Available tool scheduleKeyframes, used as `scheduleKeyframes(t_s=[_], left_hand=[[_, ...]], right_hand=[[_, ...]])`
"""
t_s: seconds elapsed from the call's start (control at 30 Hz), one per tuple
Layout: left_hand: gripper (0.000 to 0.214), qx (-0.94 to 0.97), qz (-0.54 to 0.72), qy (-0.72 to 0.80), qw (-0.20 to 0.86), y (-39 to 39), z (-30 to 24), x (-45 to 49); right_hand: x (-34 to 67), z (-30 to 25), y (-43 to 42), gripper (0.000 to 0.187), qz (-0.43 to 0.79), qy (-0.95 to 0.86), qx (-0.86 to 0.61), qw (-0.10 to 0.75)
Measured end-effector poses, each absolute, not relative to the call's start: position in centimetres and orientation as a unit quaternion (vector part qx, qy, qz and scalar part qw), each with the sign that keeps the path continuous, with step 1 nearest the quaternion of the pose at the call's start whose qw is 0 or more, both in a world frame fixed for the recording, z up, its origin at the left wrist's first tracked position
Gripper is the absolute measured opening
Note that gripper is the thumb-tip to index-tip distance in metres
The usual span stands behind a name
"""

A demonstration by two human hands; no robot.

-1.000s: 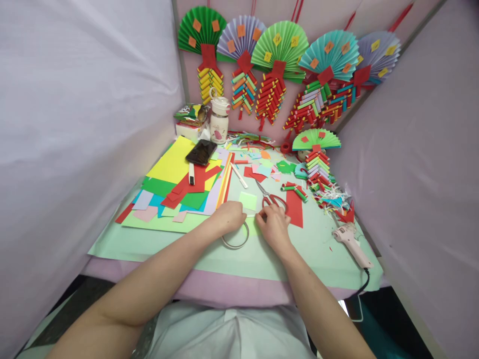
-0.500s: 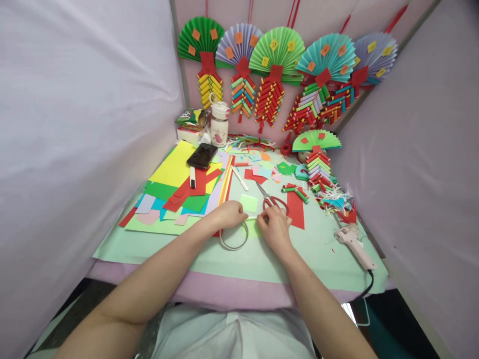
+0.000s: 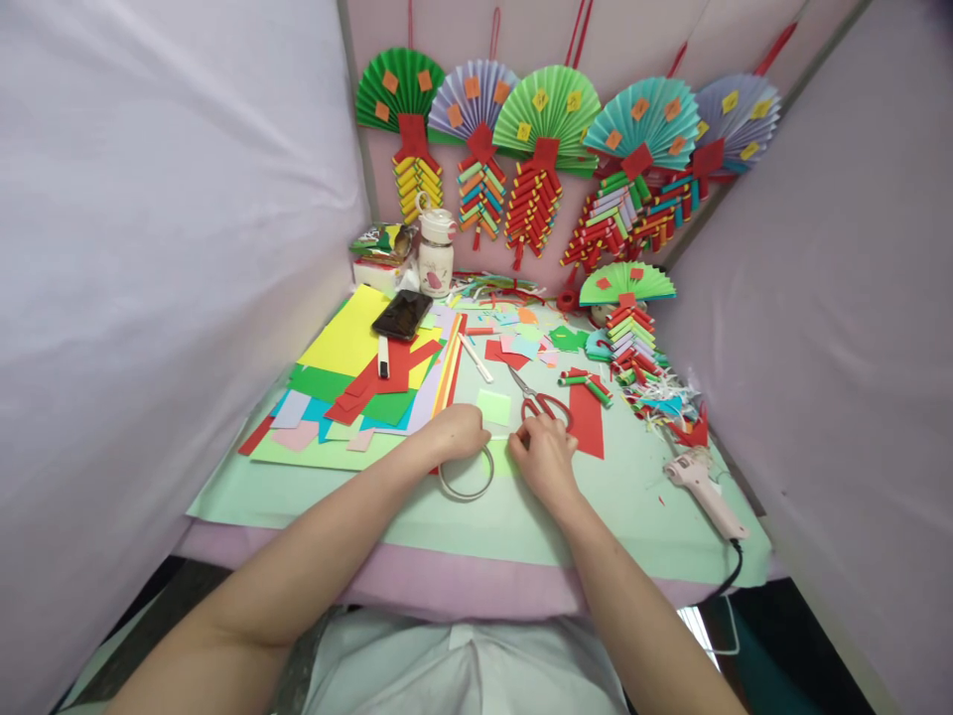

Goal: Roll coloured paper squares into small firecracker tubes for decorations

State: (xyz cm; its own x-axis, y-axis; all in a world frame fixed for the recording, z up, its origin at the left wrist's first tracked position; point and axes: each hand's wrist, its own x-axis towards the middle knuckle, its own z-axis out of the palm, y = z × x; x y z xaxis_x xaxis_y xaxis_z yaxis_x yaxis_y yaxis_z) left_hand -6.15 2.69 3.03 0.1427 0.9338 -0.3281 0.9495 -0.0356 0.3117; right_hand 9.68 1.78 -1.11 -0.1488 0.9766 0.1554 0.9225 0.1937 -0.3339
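My left hand (image 3: 460, 433) is closed at the top of a thin pale roll of tape (image 3: 468, 495), which stands out below the fingers over the green tabletop. To its right, my right hand (image 3: 543, 447) is bent into a pinch; whatever its fingertips hold is too small to make out. Under and between the hands lies a light green paper piece (image 3: 503, 459), partly covered. Another pale green square (image 3: 493, 407) rests just beyond them. Red-handled scissors (image 3: 537, 402) lie right behind my right hand, beside a red paper strip (image 3: 587, 422).
Coloured paper sheets (image 3: 328, 343) with a phone (image 3: 403, 314) and a utility knife (image 3: 383, 357) on them lie at left. A glue gun (image 3: 706, 487) with its cord is at right. Rolled paper tubes (image 3: 587, 384) lie nearby. A bottle (image 3: 436, 253) stands behind; paper fans (image 3: 549, 109) hang on the wall.
The white strip that stretched between my two hands no longer shows there. Both hands have stayed nearly in place, and the view has tipped slightly upward.
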Motion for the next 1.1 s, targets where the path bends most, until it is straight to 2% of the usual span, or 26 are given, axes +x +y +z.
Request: scheduleKeyframes(t_s=[0.57,0.73,0.87,0.97,1.1], left_hand=[[0.034,0.72,-0.071,0.655,0.219,3.2,3.3,-5.5],[0.036,0.719,-0.069,0.657,0.215,2.9,3.5,-5.3],[0.034,0.712,-0.067,0.666,0.213,2.6,3.6,-5.3],[0.03,0.713,-0.066,0.664,0.213,2.3,3.9,-5.2],[0.028,0.712,-0.068,0.667,0.211,1.8,4.6,-4.9]], right_hand=[[9.8,-1.3,2.1,0.012,0.076,-0.744,-0.64,0.175],[10.7,-1.4,2.3,0.003,0.08,-0.727,-0.64,0.236],[11.6,-1.4,1.8,0.017,0.064,-0.76,-0.567,0.312],[11.6,-1.5,1.1,0.024,0.051,-0.842,-0.471,0.259],[10.8,-1.6,0.2,0.024,0.003,-0.878,-0.447,0.171]])
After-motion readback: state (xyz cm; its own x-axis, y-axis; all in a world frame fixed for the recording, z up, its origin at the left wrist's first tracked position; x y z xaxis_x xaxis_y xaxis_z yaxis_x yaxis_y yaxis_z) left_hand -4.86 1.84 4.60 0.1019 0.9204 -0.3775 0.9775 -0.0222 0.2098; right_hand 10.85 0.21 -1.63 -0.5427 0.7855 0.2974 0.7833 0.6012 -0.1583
